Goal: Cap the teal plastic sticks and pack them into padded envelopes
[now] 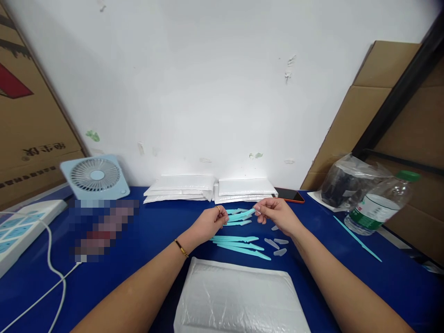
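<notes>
A turquoise eyebrow razor is stretched between my two hands above the blue table. My left hand pinches its left end, while my right hand grips its right end between thumb and fingers. A small pale piece shows at my right fingertips; whether it is a cap I cannot tell. More turquoise razors lie behind and below the held one, partly hidden by it. Several others lie fanned out nearer to me. Small translucent blade caps are scattered under my right hand.
A white bubble mailer lies in front of me, with two mailer stacks against the wall. A phone, a bottle, a bagged dark object and a lone razor are right. A fan and power strip stand left.
</notes>
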`<control>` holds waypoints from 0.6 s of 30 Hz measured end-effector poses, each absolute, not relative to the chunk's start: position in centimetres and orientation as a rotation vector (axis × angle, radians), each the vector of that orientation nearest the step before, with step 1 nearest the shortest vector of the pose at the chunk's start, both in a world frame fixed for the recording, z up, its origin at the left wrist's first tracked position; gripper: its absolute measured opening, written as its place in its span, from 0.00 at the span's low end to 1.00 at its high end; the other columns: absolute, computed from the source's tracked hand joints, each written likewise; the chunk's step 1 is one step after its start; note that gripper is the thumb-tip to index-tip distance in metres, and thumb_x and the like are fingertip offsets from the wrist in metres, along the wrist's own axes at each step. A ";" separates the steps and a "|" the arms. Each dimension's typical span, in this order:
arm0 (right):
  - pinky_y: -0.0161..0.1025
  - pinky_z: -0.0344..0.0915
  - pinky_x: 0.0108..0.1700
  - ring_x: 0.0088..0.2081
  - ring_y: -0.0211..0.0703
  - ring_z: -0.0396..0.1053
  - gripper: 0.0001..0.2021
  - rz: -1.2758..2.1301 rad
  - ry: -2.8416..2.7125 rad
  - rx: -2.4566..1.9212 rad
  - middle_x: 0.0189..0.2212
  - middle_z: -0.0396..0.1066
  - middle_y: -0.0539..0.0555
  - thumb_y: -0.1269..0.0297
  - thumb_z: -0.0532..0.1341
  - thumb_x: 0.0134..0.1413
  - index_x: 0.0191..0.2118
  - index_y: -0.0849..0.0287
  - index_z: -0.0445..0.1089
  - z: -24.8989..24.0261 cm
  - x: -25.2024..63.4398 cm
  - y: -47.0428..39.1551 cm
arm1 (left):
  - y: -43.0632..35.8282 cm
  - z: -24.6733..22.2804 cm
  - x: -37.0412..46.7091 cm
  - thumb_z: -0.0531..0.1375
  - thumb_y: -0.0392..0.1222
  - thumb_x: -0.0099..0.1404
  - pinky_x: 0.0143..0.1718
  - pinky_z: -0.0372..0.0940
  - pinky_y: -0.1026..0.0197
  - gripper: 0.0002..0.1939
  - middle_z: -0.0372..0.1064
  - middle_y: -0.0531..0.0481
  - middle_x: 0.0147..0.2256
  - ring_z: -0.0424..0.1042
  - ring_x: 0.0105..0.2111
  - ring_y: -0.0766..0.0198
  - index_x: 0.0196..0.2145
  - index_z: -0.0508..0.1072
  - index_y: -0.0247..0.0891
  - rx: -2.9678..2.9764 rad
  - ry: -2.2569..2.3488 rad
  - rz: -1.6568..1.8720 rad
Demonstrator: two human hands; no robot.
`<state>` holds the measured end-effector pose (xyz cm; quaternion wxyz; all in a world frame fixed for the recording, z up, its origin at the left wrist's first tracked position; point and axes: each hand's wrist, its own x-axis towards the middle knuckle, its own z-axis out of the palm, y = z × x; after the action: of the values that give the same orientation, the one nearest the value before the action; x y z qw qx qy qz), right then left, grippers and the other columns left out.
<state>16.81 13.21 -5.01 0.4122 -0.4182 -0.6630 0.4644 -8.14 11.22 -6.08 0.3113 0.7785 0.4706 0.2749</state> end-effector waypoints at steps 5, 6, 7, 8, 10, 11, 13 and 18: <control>0.35 0.62 0.27 0.24 0.38 0.66 0.17 0.757 -1.998 -1.332 0.22 0.70 0.52 0.52 0.61 0.46 0.37 0.60 0.73 -4.5 19.6 13.8 | 12.0 -6.5 -8.8 0.52 0.44 0.62 0.34 0.58 0.62 0.09 0.69 0.50 0.31 0.66 0.33 0.62 0.33 0.69 0.39 2.268 1.543 0.728; 0.35 0.62 0.28 0.26 0.39 0.66 0.15 0.680 -2.096 -1.363 0.25 0.70 0.52 0.53 0.62 0.45 0.35 0.59 0.73 -4.3 20.5 13.9 | 12.0 -6.4 -8.9 0.54 0.44 0.61 0.37 0.59 0.61 0.08 0.69 0.49 0.34 0.66 0.36 0.61 0.35 0.69 0.39 2.305 1.587 0.737; 0.36 0.62 0.29 0.27 0.39 0.66 0.14 0.638 -2.198 -1.384 0.28 0.70 0.53 0.55 0.63 0.42 0.34 0.58 0.74 -4.2 21.3 14.0 | 12.0 -6.3 -9.0 0.56 0.45 0.59 0.40 0.58 0.60 0.09 0.69 0.48 0.37 0.65 0.39 0.59 0.37 0.70 0.40 2.340 1.595 0.743; 0.36 0.62 0.30 0.28 0.39 0.66 0.13 0.626 -2.294 -1.400 0.30 0.70 0.53 0.56 0.65 0.40 0.33 0.57 0.74 -4.2 22.0 14.1 | 11.8 -6.1 -9.0 0.57 0.46 0.58 0.41 0.58 0.60 0.10 0.68 0.49 0.39 0.65 0.41 0.59 0.38 0.70 0.41 2.371 1.560 0.737; 0.35 0.61 0.29 0.28 0.39 0.65 0.10 0.643 -2.428 -1.437 0.31 0.69 0.52 0.60 0.66 0.38 0.31 0.57 0.74 -4.3 22.7 14.1 | 11.2 -5.8 -8.8 0.59 0.49 0.57 0.42 0.59 0.60 0.13 0.68 0.50 0.40 0.64 0.42 0.59 0.38 0.70 0.43 2.434 1.395 0.667; 0.34 0.61 0.28 0.28 0.39 0.65 0.09 0.648 -2.461 -1.452 0.30 0.69 0.52 0.61 0.65 0.38 0.30 0.57 0.73 -4.4 22.8 14.1 | 10.9 -5.7 -8.6 0.59 0.50 0.56 0.41 0.59 0.61 0.13 0.68 0.50 0.40 0.64 0.42 0.60 0.38 0.71 0.43 2.467 1.298 0.609; 0.34 0.59 0.27 0.26 0.38 0.64 0.05 0.657 -2.479 -1.461 0.27 0.68 0.51 0.64 0.63 0.40 0.27 0.58 0.71 -4.8 22.5 14.0 | 10.4 -5.6 -8.2 0.60 0.49 0.56 0.38 0.59 0.63 0.11 0.69 0.52 0.37 0.66 0.39 0.61 0.36 0.72 0.43 2.523 1.159 0.482; 0.33 0.61 0.26 0.24 0.36 0.64 0.08 0.885 -2.231 -1.308 0.22 0.66 0.49 0.61 0.60 0.47 0.32 0.59 0.66 -5.0 21.0 13.9 | 10.3 -6.1 -7.6 0.55 0.44 0.60 0.28 0.56 0.65 0.07 0.69 0.52 0.31 0.66 0.31 0.65 0.31 0.72 0.41 2.597 1.155 0.368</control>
<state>21.00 13.85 -5.01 0.2029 -0.4685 -0.7992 0.3172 -7.61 10.30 -6.14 0.1375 0.8976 0.3991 0.1271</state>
